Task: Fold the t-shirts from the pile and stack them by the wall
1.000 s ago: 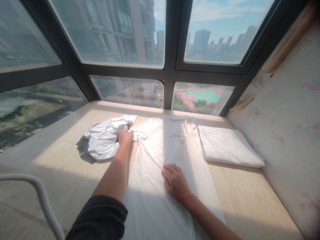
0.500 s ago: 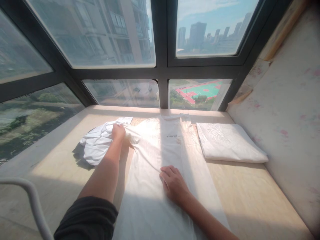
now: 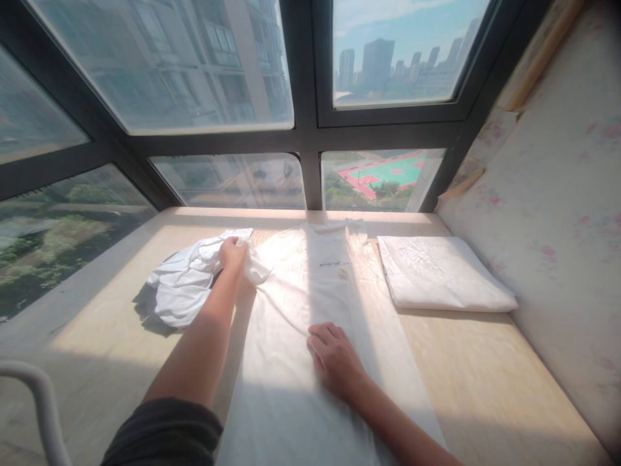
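A white shirt with small dark lettering near its collar lies spread over the sill, its collar end toward the window. My left hand is closed on the shirt's left sleeve, which bunches beside the fingers. Flat on the middle of the shirt rests my right hand, palm down, holding nothing. Just left of my left hand is a crumpled white cloth, partly behind my wrist.
A folded white cloth lies to the right, near the flowered wall. Dark window frames rise behind the sill. A pale curved tube stands at the lower left.
My left hand has shifted slightly with the sleeve, which now bunches to the right of the fingers. My right hand stays on the shirt. The whole view has shifted a little.
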`<action>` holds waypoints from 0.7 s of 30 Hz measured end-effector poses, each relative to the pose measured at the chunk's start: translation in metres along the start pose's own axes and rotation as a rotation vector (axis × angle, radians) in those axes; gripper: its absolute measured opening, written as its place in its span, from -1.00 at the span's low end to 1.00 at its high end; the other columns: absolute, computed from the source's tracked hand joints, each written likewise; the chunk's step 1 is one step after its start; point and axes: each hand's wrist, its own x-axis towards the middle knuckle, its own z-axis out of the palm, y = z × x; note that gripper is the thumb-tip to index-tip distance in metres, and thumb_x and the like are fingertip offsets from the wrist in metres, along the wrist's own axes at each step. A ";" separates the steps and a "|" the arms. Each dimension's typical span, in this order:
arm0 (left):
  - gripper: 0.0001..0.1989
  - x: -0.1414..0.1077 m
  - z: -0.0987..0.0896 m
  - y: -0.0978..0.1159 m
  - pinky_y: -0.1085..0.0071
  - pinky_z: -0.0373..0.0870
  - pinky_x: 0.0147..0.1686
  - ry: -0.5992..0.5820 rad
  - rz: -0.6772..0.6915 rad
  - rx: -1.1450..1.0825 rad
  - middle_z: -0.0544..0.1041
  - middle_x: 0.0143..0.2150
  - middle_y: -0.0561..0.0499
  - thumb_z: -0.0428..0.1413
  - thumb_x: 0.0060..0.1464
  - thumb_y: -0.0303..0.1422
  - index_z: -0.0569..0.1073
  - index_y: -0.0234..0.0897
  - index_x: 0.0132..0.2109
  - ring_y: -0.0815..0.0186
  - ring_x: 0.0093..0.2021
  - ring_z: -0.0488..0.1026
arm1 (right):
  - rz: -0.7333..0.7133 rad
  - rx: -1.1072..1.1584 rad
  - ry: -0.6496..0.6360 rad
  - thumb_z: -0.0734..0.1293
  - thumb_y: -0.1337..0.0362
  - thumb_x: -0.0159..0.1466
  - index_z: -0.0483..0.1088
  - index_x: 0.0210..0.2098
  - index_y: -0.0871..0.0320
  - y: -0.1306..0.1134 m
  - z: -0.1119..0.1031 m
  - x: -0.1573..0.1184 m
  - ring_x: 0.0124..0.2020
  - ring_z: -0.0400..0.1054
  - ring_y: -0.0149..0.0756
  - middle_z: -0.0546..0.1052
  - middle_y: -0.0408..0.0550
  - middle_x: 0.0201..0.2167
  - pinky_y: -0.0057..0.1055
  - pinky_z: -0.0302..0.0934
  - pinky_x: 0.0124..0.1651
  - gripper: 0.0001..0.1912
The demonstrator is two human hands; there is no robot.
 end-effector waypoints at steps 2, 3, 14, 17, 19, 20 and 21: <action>-0.70 -0.010 0.001 0.012 0.17 0.37 0.08 -0.023 0.154 0.097 0.50 0.10 -0.14 0.03 0.32 -0.36 0.41 -0.35 0.13 0.16 0.09 0.44 | 0.000 0.003 -0.005 0.27 0.50 0.25 0.38 -0.23 0.13 0.000 0.000 0.000 0.01 0.26 -0.18 0.48 0.00 -0.02 -0.24 0.19 0.03 -0.83; -0.68 -0.016 0.003 0.017 0.19 0.31 0.13 -0.059 0.234 0.139 0.49 0.13 -0.14 0.01 0.30 -0.40 0.41 -0.34 0.15 0.14 0.15 0.40 | 0.001 0.005 -0.005 0.27 0.50 0.25 0.38 -0.23 0.13 0.000 -0.001 0.000 0.01 0.26 -0.18 0.48 -0.01 -0.02 -0.24 0.19 0.03 -0.83; -0.48 -0.101 0.032 -0.001 0.11 0.24 0.22 -0.268 0.555 0.516 0.42 0.25 -0.36 0.01 0.27 -0.22 0.33 -0.44 0.27 -0.04 0.26 0.33 | 0.000 -0.013 0.007 0.27 0.51 0.27 0.38 -0.25 0.13 -0.001 -0.001 0.000 0.00 0.26 -0.20 0.48 -0.03 -0.02 -0.26 0.19 0.02 -0.84; -0.44 -0.129 0.040 -0.017 -0.07 0.14 0.27 -0.254 0.583 0.583 0.27 0.35 -0.43 0.02 0.25 -0.17 0.34 -0.45 0.27 -0.19 0.36 0.18 | 0.001 -0.015 0.005 0.26 0.51 0.26 0.38 -0.25 0.13 -0.001 -0.001 0.000 0.00 0.26 -0.20 0.48 -0.02 -0.02 -0.26 0.18 0.02 -0.84; -0.41 -0.144 0.043 -0.024 -0.15 0.08 0.28 -0.239 0.595 0.608 0.21 0.39 -0.44 -0.02 0.28 -0.15 0.30 -0.44 0.31 -0.23 0.39 0.13 | -0.003 -0.012 0.002 0.26 0.51 0.27 0.38 -0.25 0.13 -0.001 -0.002 0.000 0.00 0.26 -0.19 0.47 -0.02 -0.02 -0.26 0.18 0.02 -0.83; -0.40 -0.149 0.042 -0.026 -0.17 0.06 0.29 -0.233 0.600 0.615 0.20 0.40 -0.43 -0.04 0.29 -0.14 0.29 -0.44 0.33 -0.24 0.39 0.11 | -0.006 -0.012 -0.001 0.25 0.50 0.27 0.38 -0.24 0.13 -0.001 -0.002 0.000 0.00 0.26 -0.18 0.47 -0.01 -0.01 -0.26 0.18 0.02 -0.84; -0.41 -0.153 0.041 -0.028 -0.18 0.05 0.29 -0.229 0.604 0.619 0.20 0.40 -0.42 -0.06 0.30 -0.14 0.28 -0.42 0.34 -0.24 0.39 0.11 | -0.009 -0.014 -0.003 0.25 0.50 0.28 0.37 -0.24 0.13 -0.001 -0.002 0.000 0.00 0.26 -0.18 0.47 -0.01 -0.01 -0.26 0.18 0.02 -0.84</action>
